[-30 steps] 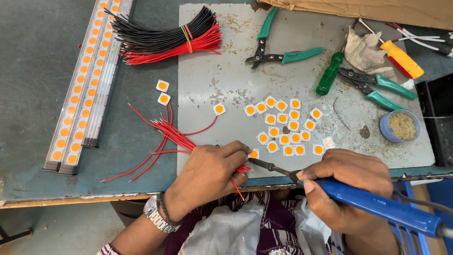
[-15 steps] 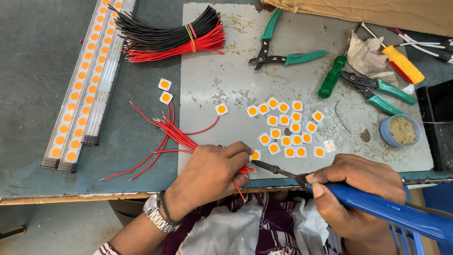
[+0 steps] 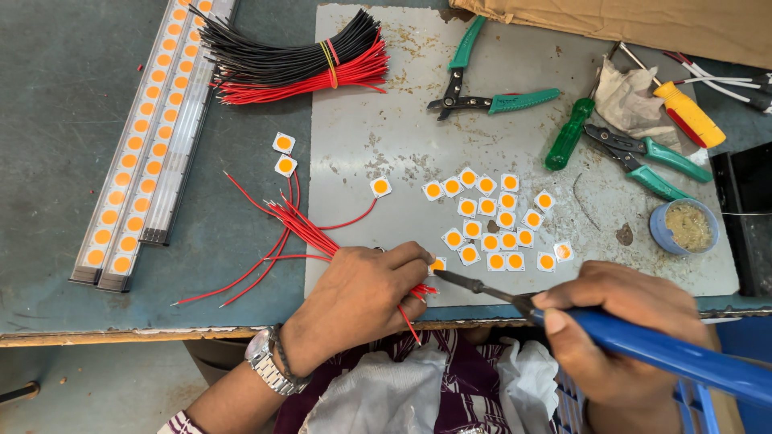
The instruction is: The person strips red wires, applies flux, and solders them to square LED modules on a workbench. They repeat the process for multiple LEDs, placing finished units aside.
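Barely anything shifts across the last second: the left hand stays curled at the near edge of the grey mat, fingers pinched on the ends of a fan of short red wires, and the right hand keeps its closed grip on the blue handle of the soldering iron. The one small change is at the iron's tip, which now sits a touch closer to the left fingertips, its point just beside the LED chip half hidden under them. That steadiness, judged from the pictures, suggests a joint is being made or held rather than a new piece being fetched; whether the tip actually touches the chip cannot be told. The chip lies on the mat at its near edge, left of the cluster of loose chips spread over the mat's middle. Two more chips rest just off the mat's left edge, and beyond them the LED strips lie well to the left. At the mat's far left corner sits a wire bundle, black and red; toward its far right are green pliers and a flux tin.
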